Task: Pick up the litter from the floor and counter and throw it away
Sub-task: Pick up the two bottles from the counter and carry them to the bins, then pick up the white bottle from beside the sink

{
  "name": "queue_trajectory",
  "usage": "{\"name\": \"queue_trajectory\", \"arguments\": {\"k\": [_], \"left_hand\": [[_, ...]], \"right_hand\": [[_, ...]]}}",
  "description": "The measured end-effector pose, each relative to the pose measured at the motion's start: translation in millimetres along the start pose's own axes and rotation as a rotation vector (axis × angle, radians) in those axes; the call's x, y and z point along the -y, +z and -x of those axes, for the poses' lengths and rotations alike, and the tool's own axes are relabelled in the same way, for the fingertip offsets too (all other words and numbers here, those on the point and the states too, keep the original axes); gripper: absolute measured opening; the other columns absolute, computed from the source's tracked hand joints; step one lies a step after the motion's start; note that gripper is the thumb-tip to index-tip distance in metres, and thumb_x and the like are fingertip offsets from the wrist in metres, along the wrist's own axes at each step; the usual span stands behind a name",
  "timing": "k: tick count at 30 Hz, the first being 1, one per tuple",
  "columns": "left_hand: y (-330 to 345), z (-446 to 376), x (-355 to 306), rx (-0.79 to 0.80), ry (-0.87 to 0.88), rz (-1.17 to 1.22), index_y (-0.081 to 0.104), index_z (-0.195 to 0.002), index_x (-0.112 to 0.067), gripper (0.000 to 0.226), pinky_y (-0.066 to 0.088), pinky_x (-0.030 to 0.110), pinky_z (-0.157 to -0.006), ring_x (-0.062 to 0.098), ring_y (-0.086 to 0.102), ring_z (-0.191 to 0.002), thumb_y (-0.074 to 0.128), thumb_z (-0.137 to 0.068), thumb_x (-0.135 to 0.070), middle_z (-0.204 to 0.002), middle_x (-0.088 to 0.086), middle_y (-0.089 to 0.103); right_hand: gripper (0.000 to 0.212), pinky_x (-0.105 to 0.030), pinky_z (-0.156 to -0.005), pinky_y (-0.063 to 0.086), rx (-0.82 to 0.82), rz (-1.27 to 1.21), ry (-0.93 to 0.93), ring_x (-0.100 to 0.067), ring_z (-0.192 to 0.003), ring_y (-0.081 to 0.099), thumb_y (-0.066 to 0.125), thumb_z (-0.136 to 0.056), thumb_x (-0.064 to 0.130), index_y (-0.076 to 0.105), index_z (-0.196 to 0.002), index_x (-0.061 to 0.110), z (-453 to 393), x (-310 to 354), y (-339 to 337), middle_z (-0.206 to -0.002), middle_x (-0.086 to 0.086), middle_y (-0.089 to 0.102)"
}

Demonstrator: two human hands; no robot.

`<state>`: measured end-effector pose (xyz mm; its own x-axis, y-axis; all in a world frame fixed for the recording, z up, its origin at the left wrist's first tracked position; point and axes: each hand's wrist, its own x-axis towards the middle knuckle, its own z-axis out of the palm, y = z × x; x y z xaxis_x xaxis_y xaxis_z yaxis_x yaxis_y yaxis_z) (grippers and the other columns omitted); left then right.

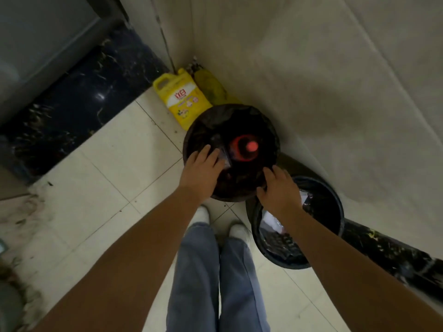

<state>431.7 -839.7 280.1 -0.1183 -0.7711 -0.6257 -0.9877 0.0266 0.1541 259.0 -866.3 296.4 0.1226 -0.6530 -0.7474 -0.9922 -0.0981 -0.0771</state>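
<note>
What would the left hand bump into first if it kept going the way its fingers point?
Probably the red-capped bottle standing in the black-lined bin, just beyond the left hand; depth is hard to judge from above.

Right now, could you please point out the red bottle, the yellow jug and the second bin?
Red bottle (252, 146): head view, on its cap.
Yellow jug (183, 101): head view, on its label.
Second bin (334, 195): head view, on its rim.

The floor (100, 183) is pale tile with thin dark joints, grimy along its left edge, bordered by a black marble strip (72, 97). Two round black bins stand on it — the far bin (191, 130) against the wall, the near bin (335, 202) just beside it. A yellow jug (184, 101) sits in the corner, touching the far bin — and two white-socked feet (203, 213) are planted in front.
</note>
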Motion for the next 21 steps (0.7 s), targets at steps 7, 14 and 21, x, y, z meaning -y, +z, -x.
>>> {"name": "queue_trajectory", "arguments": {"k": [7,14,21], "left_hand": [[-97.9,100.0,11.6,-0.147,-0.319,0.020,0.001,-0.152,-0.020,0.053,-0.002,0.041,-0.122,0.025,-0.010,-0.149,0.020,-0.104,-0.031,-0.161,0.005,-0.006],[-176.2,277.0,-3.4,-0.351,-0.769,0.161,0.000,-0.151,-0.012,0.056,-0.003,0.036,-0.122,0.022,-0.010,-0.149,0.021,-0.103,-0.033,-0.161,0.007,-0.005],[-156.7,498.9,-54.3,-0.512,-1.254,0.308,0.008,-0.151,-0.010,0.057,0.001,0.035,-0.122,0.023,-0.004,-0.149,0.026,-0.102,-0.032,-0.161,0.008,0.002]], "right_hand": [[0.059,-0.048,-0.119,0.013,-0.218,0.155,-0.296,-0.032,-0.147,0.007,0.037,-0.096,0.037,0.017,-0.148,0.016,66.8,59.2,-92.0,-0.160,-0.009,0.011],[0.055,-0.051,-0.117,0.019,-0.391,0.323,-0.797,-0.037,-0.144,0.019,0.040,-0.094,0.036,0.030,-0.144,0.013,207.4,140.2,-176.0,-0.156,-0.015,0.024],[0.056,-0.044,-0.121,0.006,-0.423,0.483,-1.296,-0.029,-0.148,0.001,0.032,-0.098,0.037,0.016,-0.148,0.018,393.0,220.3,-163.9,-0.160,-0.009,0.008]]}}
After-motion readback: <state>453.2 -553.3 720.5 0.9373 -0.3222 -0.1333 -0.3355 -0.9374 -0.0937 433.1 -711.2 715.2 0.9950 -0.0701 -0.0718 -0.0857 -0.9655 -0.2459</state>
